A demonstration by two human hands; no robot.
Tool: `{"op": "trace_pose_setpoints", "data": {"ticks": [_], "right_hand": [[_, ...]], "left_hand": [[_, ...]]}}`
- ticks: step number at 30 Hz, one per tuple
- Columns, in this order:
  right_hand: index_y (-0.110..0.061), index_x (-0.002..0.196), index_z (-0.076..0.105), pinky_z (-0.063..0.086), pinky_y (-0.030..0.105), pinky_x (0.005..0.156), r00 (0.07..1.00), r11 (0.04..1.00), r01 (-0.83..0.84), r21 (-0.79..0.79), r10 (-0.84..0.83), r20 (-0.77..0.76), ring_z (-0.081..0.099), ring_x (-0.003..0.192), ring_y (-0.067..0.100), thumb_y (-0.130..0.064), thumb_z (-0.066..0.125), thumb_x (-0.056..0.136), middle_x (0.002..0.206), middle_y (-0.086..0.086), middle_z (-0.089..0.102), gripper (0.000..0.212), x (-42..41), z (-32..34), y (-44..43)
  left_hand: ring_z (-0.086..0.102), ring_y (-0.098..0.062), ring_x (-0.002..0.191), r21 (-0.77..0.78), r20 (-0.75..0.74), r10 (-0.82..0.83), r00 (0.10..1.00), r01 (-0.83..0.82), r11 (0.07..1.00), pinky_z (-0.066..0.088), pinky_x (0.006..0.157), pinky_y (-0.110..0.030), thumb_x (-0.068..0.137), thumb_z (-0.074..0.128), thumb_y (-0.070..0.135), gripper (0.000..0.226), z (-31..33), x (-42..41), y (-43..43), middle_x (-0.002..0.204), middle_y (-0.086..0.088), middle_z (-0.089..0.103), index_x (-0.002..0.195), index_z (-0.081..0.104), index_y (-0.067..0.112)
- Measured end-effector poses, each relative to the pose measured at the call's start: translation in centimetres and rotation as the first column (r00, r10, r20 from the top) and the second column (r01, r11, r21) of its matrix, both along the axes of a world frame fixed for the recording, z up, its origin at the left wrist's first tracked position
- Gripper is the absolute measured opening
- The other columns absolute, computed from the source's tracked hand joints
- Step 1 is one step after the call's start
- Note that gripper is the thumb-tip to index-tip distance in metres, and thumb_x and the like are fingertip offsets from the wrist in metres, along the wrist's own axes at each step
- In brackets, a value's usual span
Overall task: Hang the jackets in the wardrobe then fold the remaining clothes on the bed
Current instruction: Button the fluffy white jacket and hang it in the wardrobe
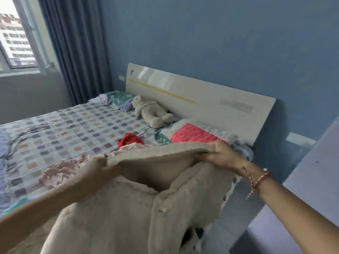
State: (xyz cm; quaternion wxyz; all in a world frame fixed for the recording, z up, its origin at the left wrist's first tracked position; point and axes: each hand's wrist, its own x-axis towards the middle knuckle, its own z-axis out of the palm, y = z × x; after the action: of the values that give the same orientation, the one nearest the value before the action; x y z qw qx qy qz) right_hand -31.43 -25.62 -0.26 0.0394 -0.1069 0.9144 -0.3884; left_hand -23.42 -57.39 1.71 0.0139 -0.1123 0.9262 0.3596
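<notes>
I hold a beige fleece jacket (128,208) spread open above the near edge of the bed (73,129). My right hand (220,154) grips its upper edge at the right. My left hand (97,171) grips the same edge at the left and looks blurred. A button shows on the jacket's front. A pink crumpled garment (60,171) lies on the checked bedspread just beyond my left hand. A red garment (131,140) lies further back, partly hidden behind the jacket.
A plush toy (152,112) lies by the white headboard (201,99), between two patchwork pillows (192,134). A small white cloth (100,99) sits at the far corner. Blue curtain (73,48) and window at left; a pale furniture edge (311,171) stands at right.
</notes>
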Motion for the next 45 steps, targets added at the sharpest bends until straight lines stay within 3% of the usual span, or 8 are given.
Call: {"op": "trace_pose_setpoints", "data": {"ticks": [3,7,12,17,24,29,37,45], "right_hand": [[0.007,0.095,0.068,0.049,0.039,0.085,0.988,0.988,0.153,-0.025,-0.152,0.040,0.064,0.084,0.017,-0.027,0.074,0.078,0.100,0.023,0.069,0.039,4.2,2.0,5.8],[-0.001,0.098,0.072,0.048,0.018,0.080,0.967,0.963,0.252,-0.100,-0.248,0.047,0.063,0.086,0.012,-0.012,0.069,0.083,0.103,0.012,0.071,0.020,9.4,3.8,13.1],[0.001,0.090,0.069,0.050,0.040,0.087,0.910,0.907,0.415,-0.069,-0.413,0.040,0.064,0.083,0.017,-0.021,0.074,0.077,0.095,0.017,0.070,0.025,17.3,3.8,22.6],[-0.022,0.055,0.025,0.021,0.026,0.050,0.835,0.819,0.546,-0.175,-0.549,0.038,0.026,0.047,0.009,-0.026,0.079,0.072,0.050,-0.011,0.025,0.057,23.5,3.9,27.9],[-0.010,0.076,0.069,0.048,0.022,0.066,0.477,0.476,0.873,-0.112,-0.879,-0.011,0.066,0.070,0.007,-0.045,0.074,0.073,0.070,-0.005,0.070,0.035,33.8,3.5,31.5],[0.004,0.089,0.065,0.030,0.025,0.057,0.254,0.254,0.966,-0.043,-0.967,-0.025,0.050,0.066,0.009,-0.048,0.072,0.074,0.071,-0.001,0.054,0.054,38.4,2.7,29.4],[0.009,0.083,0.062,0.032,0.027,0.060,-0.260,-0.235,0.944,-0.231,-0.962,-0.081,0.048,0.064,0.011,-0.050,0.076,0.064,0.068,0.004,0.052,0.064,47.1,3.5,20.7],[0.000,0.083,0.067,0.041,0.028,0.060,-0.548,-0.528,0.836,-0.149,-0.792,-0.270,0.061,0.068,0.018,-0.036,0.073,0.077,0.075,0.013,0.066,0.037,52.8,6.5,12.9]], "left_hand": [[0.056,-0.021,0.065,0.107,-0.020,-0.175,0.984,0.176,0.978,0.042,0.061,-0.030,0.083,0.062,0.020,0.018,1.6,-0.3,6.3,0.065,-0.006,0.061,0.071,0.064,0.007],[0.063,-0.022,0.072,-0.078,0.011,-0.348,0.937,0.348,0.934,0.052,0.071,-0.037,0.053,0.057,0.061,0.041,2.8,-0.1,12.6,0.073,-0.005,0.067,0.068,0.068,0.025],[0.057,-0.017,0.067,-0.150,0.043,-0.518,0.854,0.518,0.842,0.040,0.056,-0.026,0.076,0.067,0.035,0.027,2.7,-0.4,23.4,0.074,-0.004,0.062,0.077,0.063,0.008],[0.054,-0.016,0.059,-0.055,0.015,-0.667,0.745,0.666,0.744,0.038,0.052,-0.025,0.084,0.064,0.020,0.017,1.1,-1.1,31.9,0.058,0.002,0.060,0.075,0.067,0.006],[0.052,-0.010,0.075,-0.476,0.053,-0.960,0.275,0.852,0.218,0.036,0.058,-0.012,0.086,0.059,0.036,0.016,0.3,-1.6,44.5,0.083,0.007,0.055,0.083,0.054,0.021],[0.054,-0.017,0.084,-0.728,0.137,-0.977,0.162,0.686,0.012,0.040,0.069,-0.024,0.089,0.049,0.043,0.025,-0.8,-1.4,51.8,0.090,0.002,0.050,0.090,0.048,0.017],[0.054,-0.021,0.058,0.162,0.003,-0.980,-0.201,0.967,-0.198,0.049,0.045,-0.026,0.085,0.061,0.003,0.009,1.7,7.0,57.1,0.067,-0.012,0.057,0.080,0.063,-0.004],[0.048,-0.022,0.060,0.143,-0.287,-0.870,-0.400,0.880,-0.452,0.035,0.055,-0.030,0.089,0.055,0.013,0.021,3.3,16.9,57.4,0.068,-0.013,0.058,0.083,0.061,-0.007]]}}
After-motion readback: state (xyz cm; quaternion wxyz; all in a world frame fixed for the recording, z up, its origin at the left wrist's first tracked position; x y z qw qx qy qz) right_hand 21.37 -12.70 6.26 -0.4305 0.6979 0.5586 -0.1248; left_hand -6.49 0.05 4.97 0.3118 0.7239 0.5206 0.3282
